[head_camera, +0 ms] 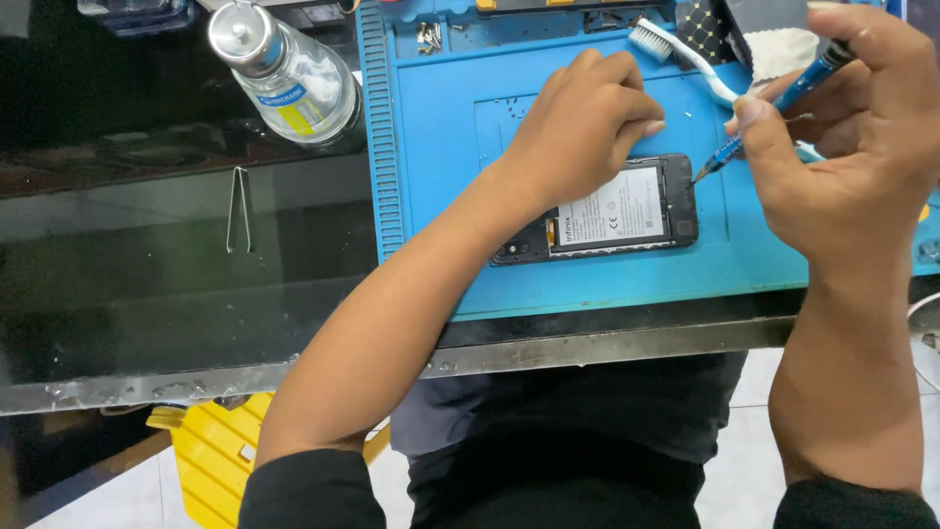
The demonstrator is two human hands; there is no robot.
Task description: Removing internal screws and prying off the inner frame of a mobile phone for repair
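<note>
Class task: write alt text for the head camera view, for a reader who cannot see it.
A person's left hand steadies an opened phone on a blue work mat while the right hand holds a blue screwdriver with its tip at the phone's edge. A toothbrush, clear bottle and tweezers lie nearby.

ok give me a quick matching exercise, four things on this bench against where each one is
Things:
1. screwdriver
2. tweezers
3. bottle
4. phone

Places:
A. under the left hand, on the blue mat
B. far left corner, beside the mat
C. in the right hand
D. alone on the dark glass, left of the mat

Pairs: 1-C, 2-D, 3-B, 4-A
</note>
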